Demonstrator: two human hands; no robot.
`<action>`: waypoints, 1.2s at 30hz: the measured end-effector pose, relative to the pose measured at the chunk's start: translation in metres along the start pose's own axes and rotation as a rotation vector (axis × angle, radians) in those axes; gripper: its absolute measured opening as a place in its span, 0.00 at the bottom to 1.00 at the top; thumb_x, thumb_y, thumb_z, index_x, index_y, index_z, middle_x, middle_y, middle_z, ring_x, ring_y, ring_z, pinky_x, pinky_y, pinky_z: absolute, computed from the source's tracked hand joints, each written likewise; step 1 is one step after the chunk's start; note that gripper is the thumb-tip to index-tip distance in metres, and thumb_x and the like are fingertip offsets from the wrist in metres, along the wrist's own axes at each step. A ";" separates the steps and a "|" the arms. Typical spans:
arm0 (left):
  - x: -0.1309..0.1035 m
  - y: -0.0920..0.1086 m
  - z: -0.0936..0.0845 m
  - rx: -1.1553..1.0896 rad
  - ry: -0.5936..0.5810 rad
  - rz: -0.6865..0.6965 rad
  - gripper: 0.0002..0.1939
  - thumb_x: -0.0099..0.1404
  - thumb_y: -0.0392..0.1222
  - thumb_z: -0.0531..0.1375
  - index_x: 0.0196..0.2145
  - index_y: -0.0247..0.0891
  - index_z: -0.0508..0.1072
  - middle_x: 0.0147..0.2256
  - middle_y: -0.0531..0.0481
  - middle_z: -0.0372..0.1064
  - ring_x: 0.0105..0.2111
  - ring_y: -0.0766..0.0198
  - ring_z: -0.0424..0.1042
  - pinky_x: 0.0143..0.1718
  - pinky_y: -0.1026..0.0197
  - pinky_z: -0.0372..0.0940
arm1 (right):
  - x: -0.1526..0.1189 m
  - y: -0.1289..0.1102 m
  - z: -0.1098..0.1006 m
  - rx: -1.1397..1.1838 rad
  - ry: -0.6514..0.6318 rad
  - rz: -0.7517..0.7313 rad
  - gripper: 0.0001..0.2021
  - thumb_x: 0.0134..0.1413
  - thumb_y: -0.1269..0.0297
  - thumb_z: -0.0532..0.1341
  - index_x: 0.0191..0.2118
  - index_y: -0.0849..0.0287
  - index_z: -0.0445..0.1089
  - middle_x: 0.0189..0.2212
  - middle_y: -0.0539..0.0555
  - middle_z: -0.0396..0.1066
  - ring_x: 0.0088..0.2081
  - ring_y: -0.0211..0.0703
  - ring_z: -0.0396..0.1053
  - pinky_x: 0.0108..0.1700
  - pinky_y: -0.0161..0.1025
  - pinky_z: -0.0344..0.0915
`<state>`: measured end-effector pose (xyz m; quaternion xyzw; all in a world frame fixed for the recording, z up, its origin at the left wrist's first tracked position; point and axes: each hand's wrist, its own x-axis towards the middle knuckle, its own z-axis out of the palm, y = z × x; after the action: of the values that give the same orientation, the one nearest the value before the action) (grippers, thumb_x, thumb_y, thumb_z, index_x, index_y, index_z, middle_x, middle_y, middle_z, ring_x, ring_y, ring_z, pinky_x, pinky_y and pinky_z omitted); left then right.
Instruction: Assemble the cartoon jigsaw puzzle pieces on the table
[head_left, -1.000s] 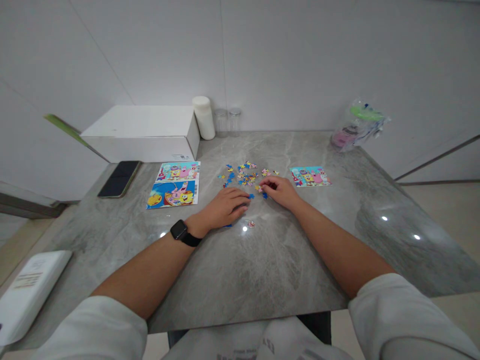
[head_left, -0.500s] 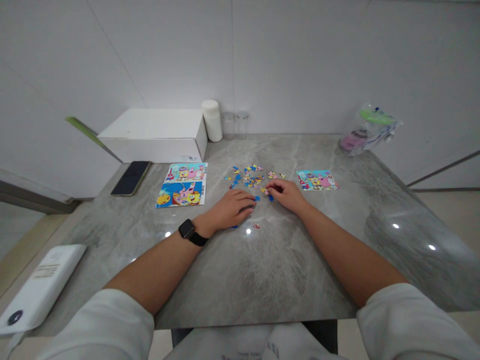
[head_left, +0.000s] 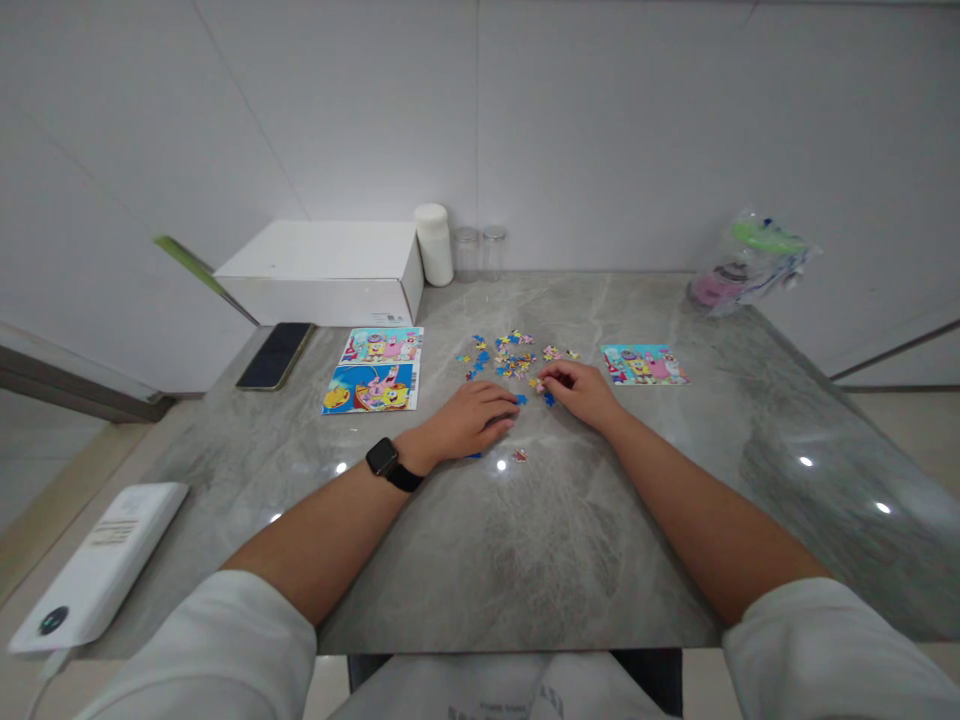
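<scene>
Small multicoloured knobbed jigsaw pieces (head_left: 519, 365) are scattered on the grey marbled desk (head_left: 525, 560). Just short of them, the left hand (head_left: 474, 418) is lowered beside a blue piece (head_left: 522, 400), its grip hidden; the right hand (head_left: 583, 393), fingertips nearer the jigsaw pieces, is curled at a pink-and-yellow piece (head_left: 535, 384), whether grasped cannot be told.

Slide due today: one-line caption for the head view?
Left hand and right hand at the near side of scattered puzzle pieces on a gray marbled table, printed pictures to either side.
</scene>
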<state>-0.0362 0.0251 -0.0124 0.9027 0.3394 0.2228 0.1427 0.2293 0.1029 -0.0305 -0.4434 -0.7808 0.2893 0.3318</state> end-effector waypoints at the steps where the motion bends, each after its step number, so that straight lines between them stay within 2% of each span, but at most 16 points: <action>1: 0.000 0.000 0.000 -0.001 0.001 -0.001 0.16 0.77 0.46 0.55 0.56 0.42 0.77 0.57 0.44 0.75 0.58 0.53 0.71 0.62 0.46 0.62 | 0.000 0.000 0.000 0.005 0.002 0.007 0.08 0.58 0.62 0.62 0.40 0.54 0.79 0.32 0.51 0.81 0.31 0.43 0.75 0.37 0.40 0.69; 9: -0.001 -0.002 0.002 -0.025 0.019 -0.006 0.16 0.78 0.46 0.54 0.55 0.43 0.78 0.56 0.43 0.75 0.58 0.53 0.71 0.62 0.46 0.62 | -0.001 0.004 0.002 0.036 0.030 0.030 0.11 0.59 0.60 0.63 0.45 0.54 0.77 0.33 0.52 0.80 0.33 0.45 0.76 0.38 0.42 0.70; 20: 0.001 0.001 -0.002 -0.023 0.073 -0.035 0.15 0.77 0.46 0.54 0.51 0.43 0.79 0.51 0.44 0.77 0.53 0.54 0.73 0.58 0.47 0.64 | -0.001 -0.002 0.002 0.117 0.065 0.003 0.11 0.59 0.59 0.63 0.45 0.55 0.77 0.33 0.52 0.81 0.33 0.44 0.76 0.39 0.42 0.71; 23: 0.001 -0.001 -0.001 -0.015 0.099 -0.083 0.12 0.76 0.44 0.57 0.50 0.42 0.78 0.49 0.44 0.78 0.52 0.54 0.74 0.58 0.46 0.65 | -0.003 -0.010 0.003 0.108 0.052 -0.015 0.11 0.59 0.60 0.63 0.45 0.55 0.77 0.32 0.52 0.81 0.34 0.45 0.77 0.40 0.42 0.72; 27: 0.001 -0.003 0.001 -0.008 0.190 -0.173 0.11 0.72 0.44 0.61 0.50 0.41 0.75 0.47 0.44 0.78 0.50 0.52 0.75 0.56 0.46 0.66 | -0.011 -0.029 0.008 0.050 -0.021 -0.086 0.10 0.60 0.62 0.64 0.46 0.54 0.77 0.34 0.52 0.81 0.37 0.46 0.78 0.44 0.43 0.72; 31: 0.001 -0.001 0.000 -0.007 0.204 -0.130 0.12 0.72 0.48 0.63 0.49 0.41 0.74 0.46 0.45 0.78 0.49 0.53 0.75 0.54 0.48 0.66 | -0.019 -0.046 0.016 0.072 -0.117 -0.126 0.08 0.61 0.63 0.63 0.45 0.53 0.76 0.34 0.51 0.81 0.36 0.44 0.78 0.44 0.41 0.72; 36: 0.002 0.003 -0.002 0.001 0.186 -0.089 0.11 0.74 0.50 0.61 0.45 0.41 0.76 0.45 0.46 0.78 0.47 0.55 0.75 0.52 0.50 0.66 | -0.023 -0.052 0.019 0.092 -0.125 -0.120 0.07 0.61 0.63 0.63 0.44 0.53 0.75 0.33 0.49 0.80 0.35 0.43 0.78 0.42 0.40 0.71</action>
<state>-0.0344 0.0248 -0.0087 0.8621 0.3912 0.2991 0.1199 0.1970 0.0570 -0.0094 -0.3612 -0.8111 0.3313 0.3193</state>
